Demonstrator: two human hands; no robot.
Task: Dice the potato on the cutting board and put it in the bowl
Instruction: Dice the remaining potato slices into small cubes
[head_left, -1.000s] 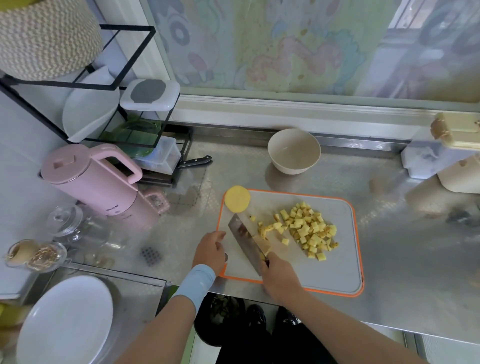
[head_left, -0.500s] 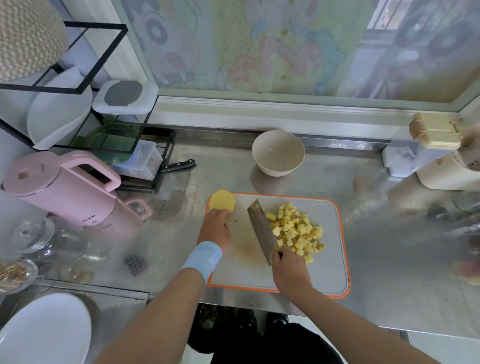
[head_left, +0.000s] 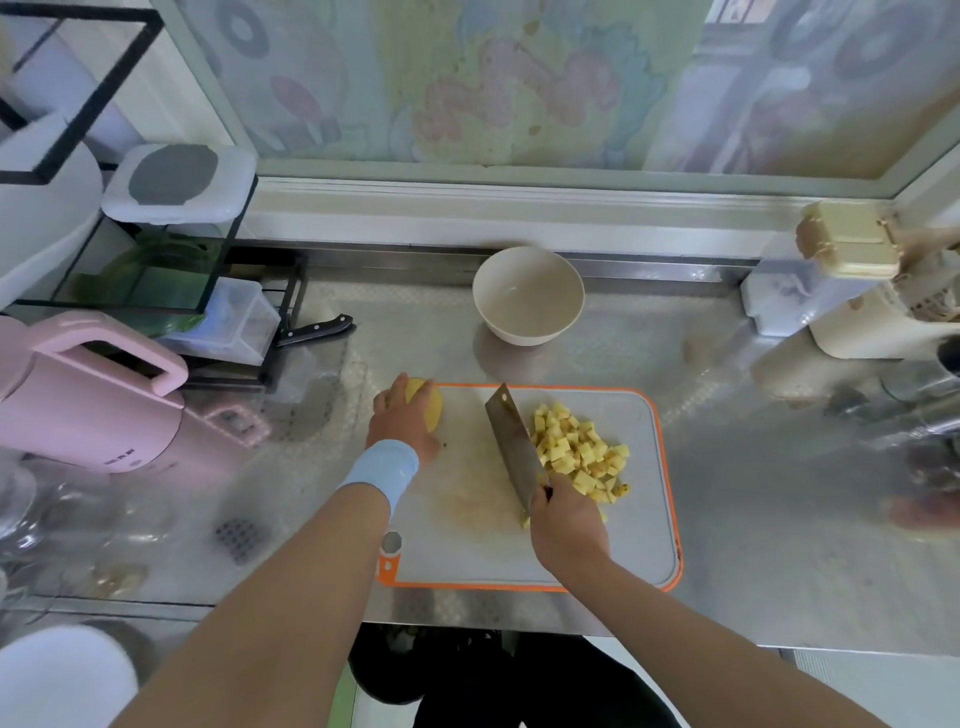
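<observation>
A grey cutting board (head_left: 639, 540) with an orange rim lies on the steel counter. A heap of yellow potato cubes (head_left: 579, 451) sits on its right half. My right hand (head_left: 569, 525) grips the handle of a cleaver (head_left: 511, 448), whose blade stands on edge against the left side of the heap. At the board's far left corner my left hand (head_left: 402, 415) is closed over a yellow potato piece (head_left: 434, 408). An empty cream bowl (head_left: 527, 296) stands beyond the board.
A pink kettle (head_left: 88, 405) and a black wire rack (head_left: 156, 249) with containers stand at the left, and a black-handled knife (head_left: 314, 330) pokes out from the rack. Cream and white containers (head_left: 852, 291) crowd the right. The counter's front edge is just below the board.
My left hand reached forward from the board's left edge and closed on the potato piece. The cleaver swept the scattered cubes to the right into a tighter heap.
</observation>
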